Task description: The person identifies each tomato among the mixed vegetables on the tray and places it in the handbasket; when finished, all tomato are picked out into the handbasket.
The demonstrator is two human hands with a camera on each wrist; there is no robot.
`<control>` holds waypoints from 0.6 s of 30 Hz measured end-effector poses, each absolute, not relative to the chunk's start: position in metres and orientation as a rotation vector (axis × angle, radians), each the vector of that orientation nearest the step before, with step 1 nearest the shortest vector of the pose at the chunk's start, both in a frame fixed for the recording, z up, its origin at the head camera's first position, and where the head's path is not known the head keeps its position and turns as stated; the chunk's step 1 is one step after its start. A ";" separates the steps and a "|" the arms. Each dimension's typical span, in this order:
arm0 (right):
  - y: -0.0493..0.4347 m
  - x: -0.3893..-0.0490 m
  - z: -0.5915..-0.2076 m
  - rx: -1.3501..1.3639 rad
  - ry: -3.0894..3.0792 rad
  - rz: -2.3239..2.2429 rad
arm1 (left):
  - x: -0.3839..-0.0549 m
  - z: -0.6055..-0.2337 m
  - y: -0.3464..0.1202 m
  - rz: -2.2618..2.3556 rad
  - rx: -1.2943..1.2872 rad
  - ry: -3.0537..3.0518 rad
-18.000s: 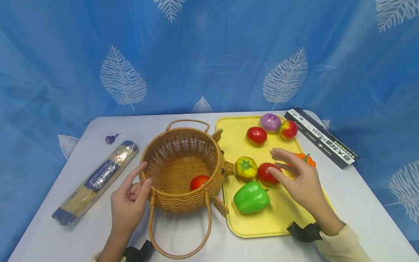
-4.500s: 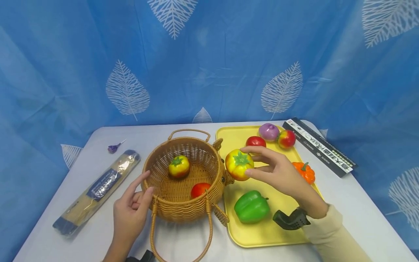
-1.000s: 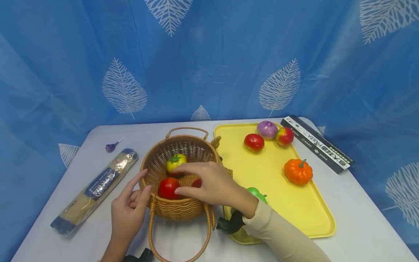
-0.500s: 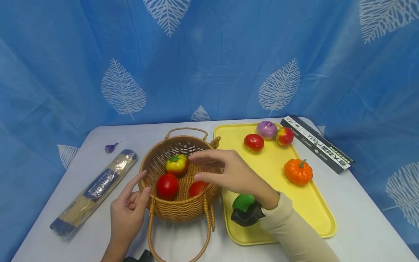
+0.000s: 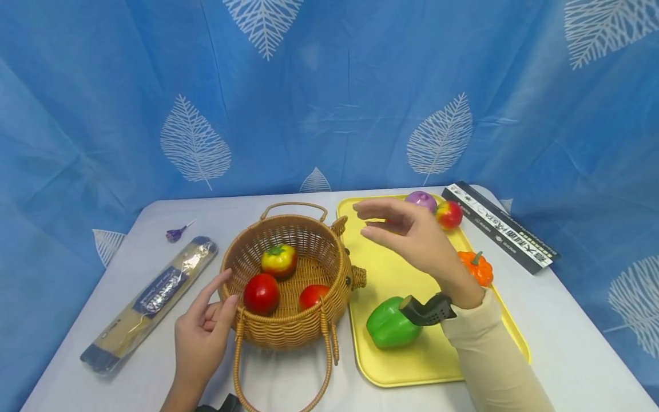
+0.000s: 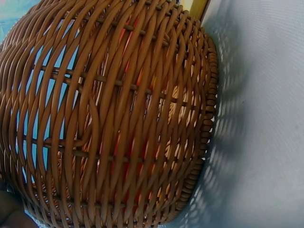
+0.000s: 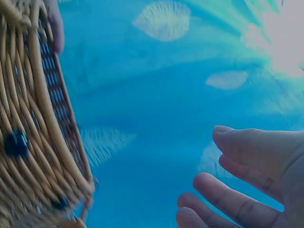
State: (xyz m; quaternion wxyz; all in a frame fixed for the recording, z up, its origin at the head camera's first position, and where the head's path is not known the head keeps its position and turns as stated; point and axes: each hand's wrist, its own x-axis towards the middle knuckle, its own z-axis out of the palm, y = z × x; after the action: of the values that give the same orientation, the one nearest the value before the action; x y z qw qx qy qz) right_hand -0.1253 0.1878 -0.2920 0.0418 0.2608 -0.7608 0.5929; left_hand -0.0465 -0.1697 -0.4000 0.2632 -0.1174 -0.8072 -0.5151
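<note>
My left hand [image 5: 201, 332] has its index finger and thumb against the left rim of a wicker basket [image 5: 288, 335], whose woven wall fills the left wrist view. Inside the basket lie a yellow-and-red toy tomato [image 5: 278, 260] with a green top, a round red toy fruit [image 5: 261, 294] and another red toy fruit [image 5: 313, 295]. To the right, my right hand [image 5: 419, 240] hovers over the yellow tray [image 5: 422, 366] with fingers spread and nothing held. It covers most of a red oval toy fruit. Below the hand a green toy bell pepper [image 5: 388, 326] lies on the tray.
On the tray are a purple toy onion [image 5: 422, 198], a red-yellow toy fruit [image 5: 450, 216] and an orange toy pumpkin [image 5: 481, 270]. A black pasta box [image 5: 499, 226] leans along its far right edge. Left of the basket lie a pasta packet [image 5: 159, 292] and a small purple flower-like item [image 5: 176, 234].
Over these frames the yellow-and-red tomato and round red fruit came into the basket. My right hand has since left the basket and moved right over the tray. My left hand keeps its place.
</note>
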 end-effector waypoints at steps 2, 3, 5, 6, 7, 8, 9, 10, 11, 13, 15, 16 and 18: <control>0.196 -0.128 -0.291 0.738 -2.323 1.806 | -0.046 -0.400 -0.170 -1.392 -0.317 -2.183; 0.200 -0.130 -0.290 0.710 -2.318 1.804 | -0.047 -0.401 -0.170 -1.391 -0.319 -2.180; 0.209 -0.132 -0.289 0.650 -2.320 1.794 | -0.047 -0.401 -0.170 -1.387 -0.323 -2.175; 0.214 -0.133 -0.289 0.626 -2.321 1.787 | -0.047 -0.402 -0.170 -1.384 -0.323 -2.173; 0.218 -0.135 -0.289 0.602 -2.321 1.782 | -0.047 -0.402 -0.171 -1.380 -0.323 -2.173; 0.222 -0.136 -0.290 0.582 -2.325 1.777 | -0.047 -0.402 -0.171 -1.376 -0.321 -2.172; 0.226 -0.139 -0.291 0.561 -2.329 1.771 | -0.047 -0.402 -0.170 -1.375 -0.320 -2.171; 0.229 -0.141 -0.292 0.537 -2.336 1.766 | -0.047 -0.402 -0.170 -1.373 -0.317 -2.173; 0.232 -0.144 -0.295 0.512 -2.347 1.758 | -0.047 -0.402 -0.170 -1.372 -0.316 -2.175; 0.237 -0.151 -0.301 0.457 -2.373 1.743 | -0.047 -0.402 -0.170 -1.370 -0.314 -2.177; 0.241 -0.157 -0.309 0.393 -2.415 1.708 | -0.047 -0.402 -0.170 -1.370 -0.314 -2.178; 0.243 -0.160 -0.313 0.360 -2.436 1.692 | -0.047 -0.402 -0.170 -1.371 -0.313 -2.179; 0.246 -0.165 -0.320 0.305 -2.470 1.656 | -0.047 -0.401 -0.170 -1.373 -0.312 -2.180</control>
State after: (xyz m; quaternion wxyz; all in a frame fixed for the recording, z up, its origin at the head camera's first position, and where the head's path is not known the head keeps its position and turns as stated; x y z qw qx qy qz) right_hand -0.1653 0.2459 -0.3196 0.0760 0.1018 -0.8238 0.5524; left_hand -0.0469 -0.1700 -0.4014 0.2697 -0.1159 -0.8089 -0.5095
